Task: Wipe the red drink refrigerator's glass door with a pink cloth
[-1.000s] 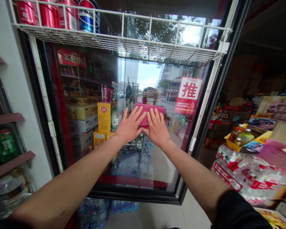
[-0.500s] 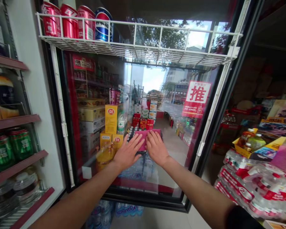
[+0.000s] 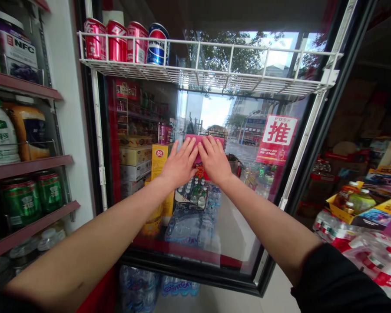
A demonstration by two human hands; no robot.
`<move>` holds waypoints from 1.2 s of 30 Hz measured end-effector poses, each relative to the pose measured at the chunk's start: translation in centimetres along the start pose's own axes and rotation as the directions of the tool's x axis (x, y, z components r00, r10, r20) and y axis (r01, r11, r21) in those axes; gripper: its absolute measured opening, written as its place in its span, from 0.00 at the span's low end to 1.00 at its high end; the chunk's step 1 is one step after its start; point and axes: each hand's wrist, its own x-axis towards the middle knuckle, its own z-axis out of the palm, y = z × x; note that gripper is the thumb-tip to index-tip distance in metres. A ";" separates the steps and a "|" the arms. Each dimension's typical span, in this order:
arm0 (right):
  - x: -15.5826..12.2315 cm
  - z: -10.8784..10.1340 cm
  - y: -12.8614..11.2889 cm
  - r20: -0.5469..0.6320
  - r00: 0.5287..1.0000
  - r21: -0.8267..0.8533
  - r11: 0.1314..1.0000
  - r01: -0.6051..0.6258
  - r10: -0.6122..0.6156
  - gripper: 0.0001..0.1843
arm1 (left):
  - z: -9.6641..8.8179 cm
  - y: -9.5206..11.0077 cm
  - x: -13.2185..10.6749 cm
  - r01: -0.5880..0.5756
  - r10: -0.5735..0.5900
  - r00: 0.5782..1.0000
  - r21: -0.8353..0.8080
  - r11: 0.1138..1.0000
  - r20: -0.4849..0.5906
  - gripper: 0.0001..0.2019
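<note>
My left hand (image 3: 180, 165) and my right hand (image 3: 215, 160) lie flat side by side on a pink cloth (image 3: 198, 159), fingers stretched out. They press it against the inside of the glass door (image 3: 239, 208) of a drinks fridge, which stands swung out. Most of the cloth is hidden under the fingers. Above the hands, a white wire rack (image 3: 215, 78) is fixed across the door. At its left end stand several red cans (image 3: 117, 43) and a blue can (image 3: 158, 45).
Fridge shelves (image 3: 29, 167) with bottles and green cans (image 3: 21, 200) are at the left. Wrapped water bottles (image 3: 138, 284) sit on the floor below the door. More bottle packs (image 3: 374, 256) stand at the right. A red and white push sticker (image 3: 276, 137) is on the glass.
Both hands have moved up the glass with the pink cloth, still pressed flat. The view has shifted, so more of the left shelves shows.
</note>
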 end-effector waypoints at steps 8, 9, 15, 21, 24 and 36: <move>-2.3 2.9 -1.6 0.056 0.998 0.069 0.997 0.038 -0.042 0.36 | 1.2 -1.2 -2.3 0.014 -0.012 0.999 -0.044 0.999 0.037 0.43; -3.1 3.3 -2.3 0.082 0.995 0.066 0.997 0.042 -0.047 0.38 | 1.7 -1.2 -3.0 0.013 -0.010 0.999 -0.047 0.999 0.050 0.43; -6.5 5.4 -6.0 0.178 0.982 0.066 0.996 0.059 -0.070 0.49 | 4.7 -0.2 -7.9 0.030 -0.025 0.994 -0.043 0.999 0.109 0.45; -10.1 7.8 -8.7 0.175 0.965 0.121 0.977 0.173 -0.193 0.44 | 7.2 1.2 -13.3 0.082 -0.077 0.986 -0.028 0.996 0.149 0.44; -11.3 8.4 -9.9 0.172 0.958 0.125 0.970 0.208 -0.228 0.39 | 8.1 1.5 -15.0 0.092 -0.087 0.983 -0.026 0.995 0.159 0.43; 0.1 6.5 -8.4 0.098 0.976 0.135 0.974 0.181 -0.195 0.35 | 4.2 -5.7 -9.6 0.143 -0.139 0.986 -0.037 0.989 0.090 0.48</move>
